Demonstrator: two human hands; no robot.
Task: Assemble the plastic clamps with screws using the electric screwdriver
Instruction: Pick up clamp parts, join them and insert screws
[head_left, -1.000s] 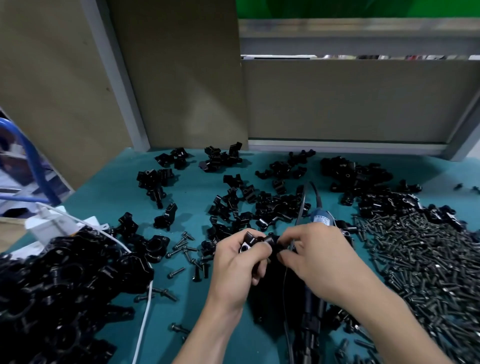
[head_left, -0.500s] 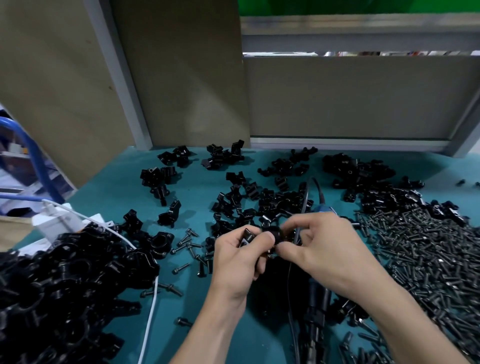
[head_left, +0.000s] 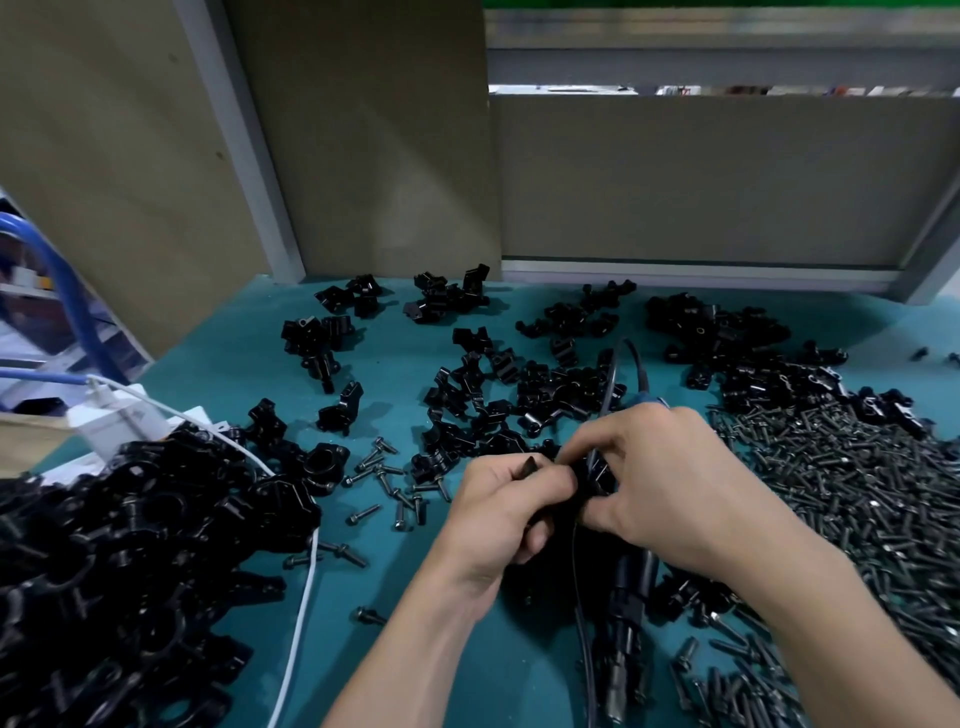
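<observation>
blue hose (head_left: 57, 280): far left, arcing down beyond the table's edge, off the mat.
white adapter (head_left: 119, 423): perched at the back edge of the big heap.
white cable (head_left: 304, 597): running forward along the heap's right side, down to the near edge.
heap of black clamps (head_left: 130, 561): piled thick on the left of the teal mat (head_left: 244, 364), filling the lower left corner.
loose screws (head_left: 382, 480): a small scatter on the mat, between the heap and the left hand.
clamp parts (head_left: 493, 395): black, lying in clusters across the middle and back of the mat, right up near the grey partition (head_left: 701, 182).
left hand (head_left: 498, 514): fingers curled tight, gripping the clamp from its left side, thumb laid across it.
clamp (head_left: 582, 480): the piece in play, up off the mat at centre, squeezed between both hands and mostly hidden by fingers.
right hand (head_left: 675, 483): thumb and forefinger pinching the clamp's right side, other fingers bent in behind.
electric screwdriver (head_left: 626, 613): running beneath the right hand, black body pointing at the near edge, blue tail end peeking out past the knuckles with its cord looping away; touching the hand or not, cannot tell.
screw pile (head_left: 857, 493): dark and dense, spread wide over the right of the mat, just beside the right forearm.
</observation>
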